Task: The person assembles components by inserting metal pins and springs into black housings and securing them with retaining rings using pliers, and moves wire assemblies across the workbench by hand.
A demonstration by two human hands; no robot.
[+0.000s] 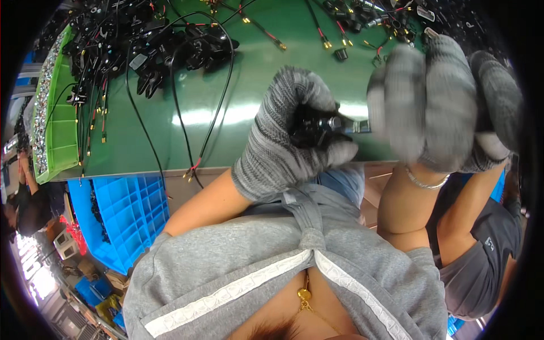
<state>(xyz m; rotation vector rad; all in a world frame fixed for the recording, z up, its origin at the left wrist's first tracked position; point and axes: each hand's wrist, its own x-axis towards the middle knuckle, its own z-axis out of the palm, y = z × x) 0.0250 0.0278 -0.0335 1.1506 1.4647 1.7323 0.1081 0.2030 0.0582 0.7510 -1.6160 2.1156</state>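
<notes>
My left hand (271, 139), in a grey striped knit glove, is closed around a small black part with a shiny metal end (323, 123). Its thumb and fingers curl about the part, just over the table's front half. To the right, my right hand (425, 107) wears a similar glove and is blurred by motion, with its fingers curled down. Between the hands shows a short silvery piece (358, 126), in line with the black part and running toward the right fingers. What the right fingers close on is hidden behind them.
Black cables and clamp-like parts (198, 48) are heaped on the green table (238, 136) at the back left. A green tray (59, 119) of small metal pieces stands at its left end. Blue crates (127, 212) sit below. A co-worker's gloved hand (498, 93) is close at right.
</notes>
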